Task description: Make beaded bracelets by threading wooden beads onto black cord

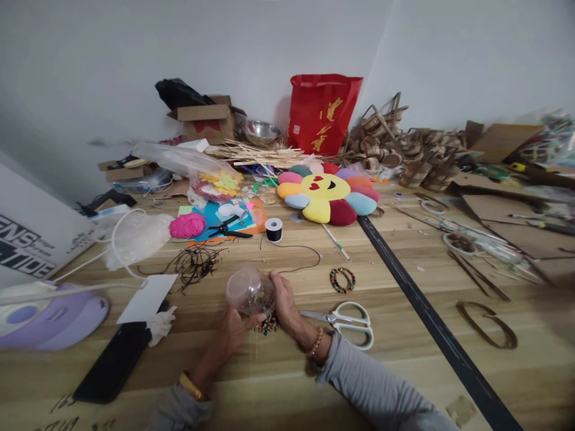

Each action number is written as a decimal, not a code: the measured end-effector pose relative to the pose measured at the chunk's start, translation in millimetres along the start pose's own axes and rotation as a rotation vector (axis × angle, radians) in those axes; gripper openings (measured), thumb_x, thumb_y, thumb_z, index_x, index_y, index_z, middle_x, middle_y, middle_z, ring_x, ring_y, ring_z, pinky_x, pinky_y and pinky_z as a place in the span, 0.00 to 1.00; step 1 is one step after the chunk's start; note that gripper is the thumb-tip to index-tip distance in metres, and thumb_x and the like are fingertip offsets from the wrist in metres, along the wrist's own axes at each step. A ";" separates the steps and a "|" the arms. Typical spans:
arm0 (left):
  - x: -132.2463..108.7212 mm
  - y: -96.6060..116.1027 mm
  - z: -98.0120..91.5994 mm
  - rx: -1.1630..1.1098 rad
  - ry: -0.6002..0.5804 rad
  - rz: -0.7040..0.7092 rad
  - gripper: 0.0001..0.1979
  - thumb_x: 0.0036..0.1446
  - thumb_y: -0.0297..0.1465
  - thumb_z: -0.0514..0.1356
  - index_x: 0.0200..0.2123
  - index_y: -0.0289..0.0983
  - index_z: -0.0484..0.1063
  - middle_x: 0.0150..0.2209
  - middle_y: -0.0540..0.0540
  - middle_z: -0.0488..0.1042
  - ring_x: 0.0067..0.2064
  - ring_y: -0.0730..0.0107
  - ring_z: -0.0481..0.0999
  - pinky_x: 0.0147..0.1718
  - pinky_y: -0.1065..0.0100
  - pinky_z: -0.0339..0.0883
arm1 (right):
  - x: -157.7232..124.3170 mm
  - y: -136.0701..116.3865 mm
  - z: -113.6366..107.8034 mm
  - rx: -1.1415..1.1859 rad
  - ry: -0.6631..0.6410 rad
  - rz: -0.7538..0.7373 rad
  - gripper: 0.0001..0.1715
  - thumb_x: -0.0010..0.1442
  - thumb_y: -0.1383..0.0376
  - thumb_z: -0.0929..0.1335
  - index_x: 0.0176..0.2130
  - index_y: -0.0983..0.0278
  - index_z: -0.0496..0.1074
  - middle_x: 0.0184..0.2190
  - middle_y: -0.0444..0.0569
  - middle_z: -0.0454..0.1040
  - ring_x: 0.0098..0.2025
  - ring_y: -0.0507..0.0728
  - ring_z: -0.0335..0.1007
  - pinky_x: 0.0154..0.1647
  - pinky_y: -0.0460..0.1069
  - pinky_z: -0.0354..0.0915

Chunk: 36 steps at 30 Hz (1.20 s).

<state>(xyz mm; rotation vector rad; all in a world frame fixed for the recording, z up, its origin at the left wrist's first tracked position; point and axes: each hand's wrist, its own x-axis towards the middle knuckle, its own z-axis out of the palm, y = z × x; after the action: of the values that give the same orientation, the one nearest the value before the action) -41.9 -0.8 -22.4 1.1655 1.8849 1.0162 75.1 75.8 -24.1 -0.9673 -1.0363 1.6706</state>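
Observation:
A clear round plastic container (244, 288) is tilted on its side over the table, with small multicoloured beads inside. My right hand (285, 302) is closed around its right side. From below and the left, my left hand (234, 332) grips the same container, its thumb along the near edge. A small heap of beads (268, 324) shows at the container's lower opening, between my hands; whether all of them rest on the table I cannot tell. White-handled scissors (353, 323) lie by my right wrist. Beyond them is a beaded bracelet (342, 280).
Black cord (193, 263) lies tangled behind my hands, near a spool (274, 230) and pink yarn (187, 225). A flower cushion (327, 194) sits farther back. At left are a phone (112, 365) and a purple iron (67, 317). A black strip (417, 299) crosses the table.

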 end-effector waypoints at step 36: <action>0.4 0.8 6.7 -0.050 0.104 -0.018 0.31 0.29 0.44 0.68 0.38 0.34 0.69 0.40 0.37 0.78 0.47 0.46 0.75 0.48 0.51 0.67 | -3.7 -12.0 3.5 0.037 0.011 0.021 0.23 0.54 0.48 0.62 0.23 0.64 0.68 0.22 0.43 0.69 0.28 0.53 0.62 0.32 0.46 0.60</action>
<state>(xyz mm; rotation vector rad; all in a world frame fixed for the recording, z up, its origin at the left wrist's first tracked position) -36.0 1.5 -24.8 1.0838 1.9356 1.1263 76.4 74.4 -11.2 -0.9653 -0.9880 1.6938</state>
